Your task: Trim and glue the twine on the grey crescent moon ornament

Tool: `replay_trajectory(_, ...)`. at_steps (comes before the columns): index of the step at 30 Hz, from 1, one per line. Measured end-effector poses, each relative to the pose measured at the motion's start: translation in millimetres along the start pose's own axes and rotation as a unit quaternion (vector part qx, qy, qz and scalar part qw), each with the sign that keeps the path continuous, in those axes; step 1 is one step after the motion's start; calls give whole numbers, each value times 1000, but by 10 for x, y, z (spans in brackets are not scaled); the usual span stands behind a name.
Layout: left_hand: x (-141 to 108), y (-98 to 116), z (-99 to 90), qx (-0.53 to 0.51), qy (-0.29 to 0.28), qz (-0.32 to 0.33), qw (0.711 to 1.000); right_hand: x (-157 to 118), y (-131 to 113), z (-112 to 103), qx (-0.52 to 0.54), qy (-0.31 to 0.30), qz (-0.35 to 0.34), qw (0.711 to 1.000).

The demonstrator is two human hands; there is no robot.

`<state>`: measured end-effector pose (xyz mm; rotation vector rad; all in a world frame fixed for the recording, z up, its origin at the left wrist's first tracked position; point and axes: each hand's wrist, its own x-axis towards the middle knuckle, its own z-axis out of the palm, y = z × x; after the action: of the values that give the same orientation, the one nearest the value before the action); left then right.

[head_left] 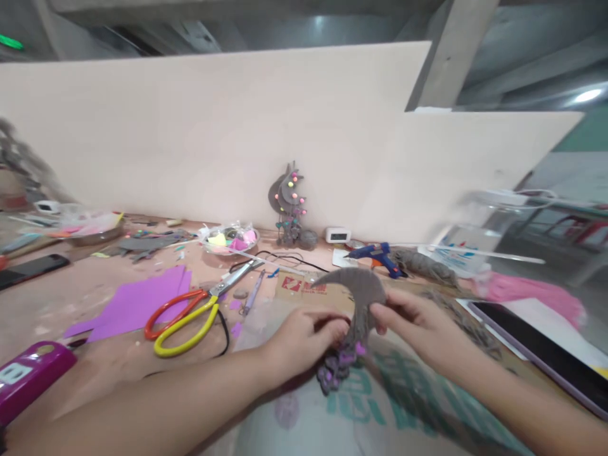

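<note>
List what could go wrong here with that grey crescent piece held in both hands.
1. The left hand and right hand pinch the grey crescent piece only at its narrow stem; the thin tip might bend or tear.
2. The small purple bits hanging below it look loosely attached and could drop off.
3. The scissors lie open near the left forearm, and the glue gun sits just behind; a careless reach might catch either.
</note>
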<state>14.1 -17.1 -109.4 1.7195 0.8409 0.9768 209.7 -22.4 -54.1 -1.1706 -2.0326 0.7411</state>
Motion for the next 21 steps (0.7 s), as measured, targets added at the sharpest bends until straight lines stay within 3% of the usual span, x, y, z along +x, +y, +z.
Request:
replay_trajectory(4, 47, -94, -13, -81, 23, -43, 996, -138, -176, -205, 72, 56, -29, 995)
replay_trajectory(8, 64, -140, -15, -91, 18, -38, 995, -360, -405, -324, 161, 52, -21, 985)
replay_trajectory(12, 60, -152, -5, -96, 16, -41, 994, -475, -521, -243, 214, 23, 0, 976)
replay_trajectory(16, 64, -136, -17, -99, 25, -53, 993, -374, -254, 5, 204, -14, 81, 976)
replay_trajectory(21, 108, -102, -78, -61, 203, -62, 975, -148, 319, 246, 98, -25, 178, 979)
